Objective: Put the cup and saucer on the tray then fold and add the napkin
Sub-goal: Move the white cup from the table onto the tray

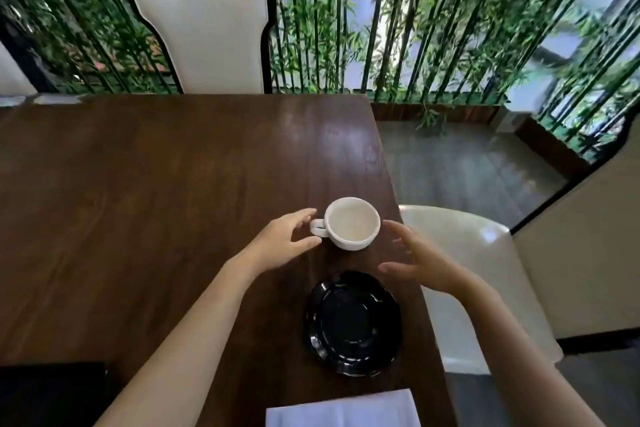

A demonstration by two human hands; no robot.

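A white cup (pixel 352 222) stands upright on the dark wooden table (pixel 156 184), its handle pointing left. My left hand (pixel 280 241) is open just left of the handle, fingertips close to it. To the cup's right, my right hand (pixel 415 260) is open with spread fingers, apart from the cup. A glossy black saucer (pixel 353 322) lies nearer to me, below the cup. A white napkin (pixel 343 409) lies flat at the table's near edge. A black object (pixel 52 392) at the bottom left corner may be the tray.
The table's right edge runs just past the cup and saucer. A cream chair (pixel 478 253) stands right of the table and a white high-backed chair (pixel 204 35) at the far side. Bamboo stems fill the background.
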